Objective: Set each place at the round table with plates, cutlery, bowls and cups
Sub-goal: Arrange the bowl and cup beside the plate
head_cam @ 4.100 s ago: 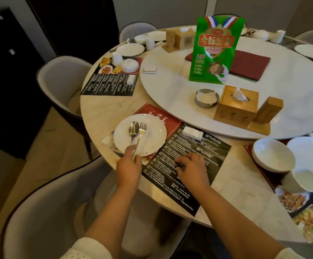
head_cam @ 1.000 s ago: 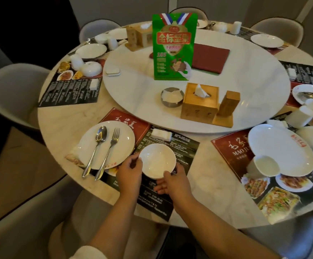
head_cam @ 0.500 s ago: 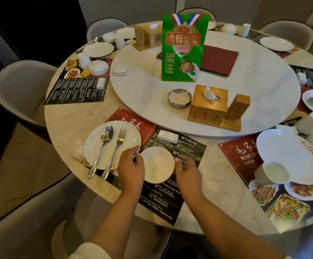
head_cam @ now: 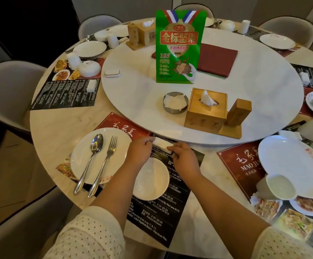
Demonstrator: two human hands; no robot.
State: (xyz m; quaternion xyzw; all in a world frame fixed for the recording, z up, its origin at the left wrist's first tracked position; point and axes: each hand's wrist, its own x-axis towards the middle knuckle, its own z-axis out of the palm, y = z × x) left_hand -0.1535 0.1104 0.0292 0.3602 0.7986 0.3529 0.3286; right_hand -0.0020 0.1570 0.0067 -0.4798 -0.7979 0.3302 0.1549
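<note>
On the round marble table (head_cam: 58, 139), both hands, left hand (head_cam: 139, 149) and right hand (head_cam: 182, 157), pinch a white packet (head_cam: 162, 143).

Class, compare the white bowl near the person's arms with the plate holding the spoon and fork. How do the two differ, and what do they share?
The bowl is smaller and deeper; the plate is wider and flat. The bowl is empty; the plate carries a spoon and fork. The bowl sits on the black part of the placemat; the plate lies further left, toward the table edge. Both are white, round and upright.
</note>
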